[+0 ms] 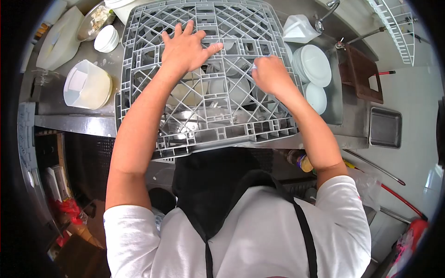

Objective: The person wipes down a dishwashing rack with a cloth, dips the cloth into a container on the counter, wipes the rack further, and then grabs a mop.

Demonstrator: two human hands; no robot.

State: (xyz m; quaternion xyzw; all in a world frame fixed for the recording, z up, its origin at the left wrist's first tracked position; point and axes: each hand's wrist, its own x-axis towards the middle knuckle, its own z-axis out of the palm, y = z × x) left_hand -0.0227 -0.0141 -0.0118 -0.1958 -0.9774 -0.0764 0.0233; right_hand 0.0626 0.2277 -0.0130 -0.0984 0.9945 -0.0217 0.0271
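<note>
A grey plastic lattice dish rack (218,104) lies before me, its grid facing up. Through its openings I see bowls, a metal pan and other dishes, partly hidden. My left hand (185,48) rests on the grid with fingers spread, holding nothing. On the right half of the rack, my right hand (271,74) is closed in a fist against the lattice. A small pale bluish-white bit shows at its thumb side; what it is I cannot make out.
Stacked white plates (315,65) stand in the sink (336,104) at right, beside a white plastic container (299,28) and a faucet (320,23). To the left are a clear tub (88,85), white bowls (106,39) and a metal bowl (88,28). A metal tray (385,127) sits far right.
</note>
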